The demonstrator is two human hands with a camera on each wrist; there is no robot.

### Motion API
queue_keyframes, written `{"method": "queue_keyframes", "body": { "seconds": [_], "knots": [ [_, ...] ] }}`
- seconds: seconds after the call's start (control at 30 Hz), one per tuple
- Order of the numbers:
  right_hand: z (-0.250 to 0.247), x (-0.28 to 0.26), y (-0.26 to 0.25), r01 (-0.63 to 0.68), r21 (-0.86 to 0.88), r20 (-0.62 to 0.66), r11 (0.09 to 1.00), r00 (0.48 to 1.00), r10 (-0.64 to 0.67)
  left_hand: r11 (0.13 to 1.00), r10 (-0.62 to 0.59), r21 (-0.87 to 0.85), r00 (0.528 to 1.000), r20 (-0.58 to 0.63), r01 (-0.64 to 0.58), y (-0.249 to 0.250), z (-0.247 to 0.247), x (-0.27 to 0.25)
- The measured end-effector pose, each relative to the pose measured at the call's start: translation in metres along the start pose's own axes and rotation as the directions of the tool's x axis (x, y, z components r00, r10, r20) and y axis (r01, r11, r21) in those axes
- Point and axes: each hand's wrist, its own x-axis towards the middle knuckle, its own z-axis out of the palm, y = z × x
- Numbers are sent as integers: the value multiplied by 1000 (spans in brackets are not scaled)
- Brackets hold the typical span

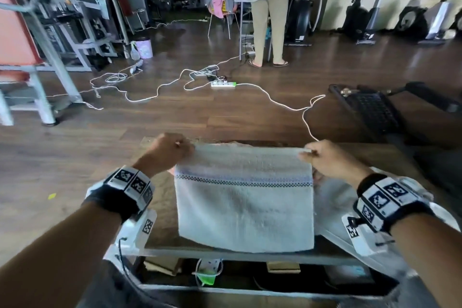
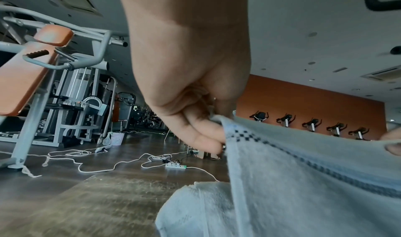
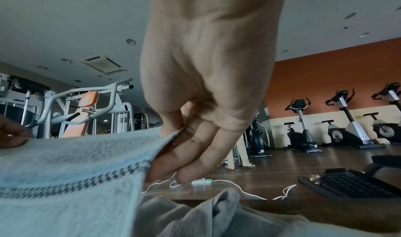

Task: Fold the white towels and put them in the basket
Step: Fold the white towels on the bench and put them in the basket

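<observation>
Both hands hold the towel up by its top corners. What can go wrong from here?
1. The left hand and right hand only pinch the towel at its corners; one may slip, spoiling the fold.
2. Laid down, it may land on the other towel heaped at the right and come out uneven.

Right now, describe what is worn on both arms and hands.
Both forearms are bare, with no sleeves or gloves. The left wrist and the right wrist each carry a black band ringed with white tiles bearing black square markers, with a white camera housing hanging beneath. A thin black cable runs down the left housing.
</observation>
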Motion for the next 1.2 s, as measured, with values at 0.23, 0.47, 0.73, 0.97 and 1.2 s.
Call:
{"method": "queue_keyframes", "body": {
  "seconds": [0.23,0.47,0.73,0.97,1.2],
  "knots": [
    [3,117,11,-33,-137,-199,990,980,5,997,9,74,992,-128,1,-5,31,112],
    [61,179,55,-52,-298,-28,953,999,45,979,-78,189,997,31,70,-49,102,166],
    [75,178,66,-62,-314,-57,947,997,46,983,28,177,997,70,-40,-63,108,151],
    [83,174,62,21,-383,158,924,986,44,984,105,145,994,0,-104,-26,84,128],
    [59,142,37,168,-202,-26,965,984,-177,984,119,139,991,-56,-111,-4,43,108]
  ]
}}
